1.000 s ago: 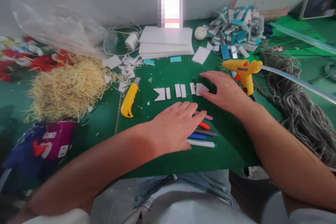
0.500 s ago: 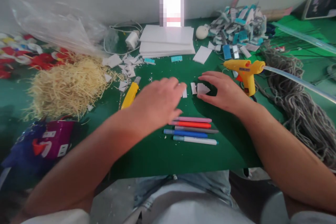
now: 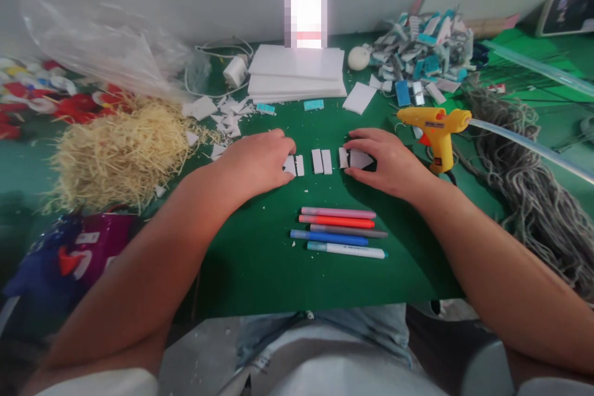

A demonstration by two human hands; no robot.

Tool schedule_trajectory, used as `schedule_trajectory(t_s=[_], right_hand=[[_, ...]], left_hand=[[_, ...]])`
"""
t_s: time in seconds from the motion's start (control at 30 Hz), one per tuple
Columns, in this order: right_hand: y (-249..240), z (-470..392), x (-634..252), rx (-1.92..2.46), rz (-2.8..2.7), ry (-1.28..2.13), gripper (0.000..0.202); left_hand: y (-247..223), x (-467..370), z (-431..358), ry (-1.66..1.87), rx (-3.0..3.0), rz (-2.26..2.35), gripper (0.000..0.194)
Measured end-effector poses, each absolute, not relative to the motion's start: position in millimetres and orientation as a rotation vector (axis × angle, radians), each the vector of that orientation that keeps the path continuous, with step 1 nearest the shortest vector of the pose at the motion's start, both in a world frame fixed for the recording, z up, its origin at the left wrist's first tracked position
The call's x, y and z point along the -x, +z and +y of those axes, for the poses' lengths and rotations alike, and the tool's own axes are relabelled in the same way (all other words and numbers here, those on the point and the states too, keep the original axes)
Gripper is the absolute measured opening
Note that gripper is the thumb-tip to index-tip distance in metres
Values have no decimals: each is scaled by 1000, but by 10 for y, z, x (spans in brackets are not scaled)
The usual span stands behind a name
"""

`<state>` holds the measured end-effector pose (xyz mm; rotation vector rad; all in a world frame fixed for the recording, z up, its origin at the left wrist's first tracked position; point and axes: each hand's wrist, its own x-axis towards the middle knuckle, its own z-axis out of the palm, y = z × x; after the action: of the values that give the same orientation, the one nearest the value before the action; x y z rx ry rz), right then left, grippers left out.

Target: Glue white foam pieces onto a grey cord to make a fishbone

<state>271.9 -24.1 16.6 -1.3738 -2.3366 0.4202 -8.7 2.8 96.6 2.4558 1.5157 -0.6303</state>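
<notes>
Green mat (image 3: pixel 260 260): your left hand (image 3: pixel 257 164) and right hand (image 3: pixel 394 164) rest flat, fingers loosely spread, on foam bits (image 3: pixel 321 161); light, brittle – lift by edges

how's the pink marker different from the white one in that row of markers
The pink marker lies at the far end of the row, nearest the hands; the white marker lies at the near end, closest to the table edge. The pink one is pink along its whole barrel; the white one has teal ends. Both lie flat and roughly parallel on the green table, untouched.
</notes>
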Motion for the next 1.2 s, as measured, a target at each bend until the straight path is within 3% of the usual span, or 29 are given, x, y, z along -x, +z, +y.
schedule_trajectory(t_s=[0.23,0.6,0.8,1.0,1.2], right_hand=[[162,-264,-2716,1353,-2342,409,36],[73,-222,-2602,1317,-2357,342,60],[58,-196,-2451,1301,-2395,333,50],[99,-222,-2450,1307,-2407,314,45],[179,-262,-2576,1336,-2367,286,56]], left_hand=[[972,88,33,-636,-2434,1524,55],[837,-91,-8,-402,-2537,1441,60],[795,-150,-11,-389,-2545,1405,45],[809,-114,-7,-412,-2548,1399,45],[865,-66,-1,-473,-2546,1413,60]])
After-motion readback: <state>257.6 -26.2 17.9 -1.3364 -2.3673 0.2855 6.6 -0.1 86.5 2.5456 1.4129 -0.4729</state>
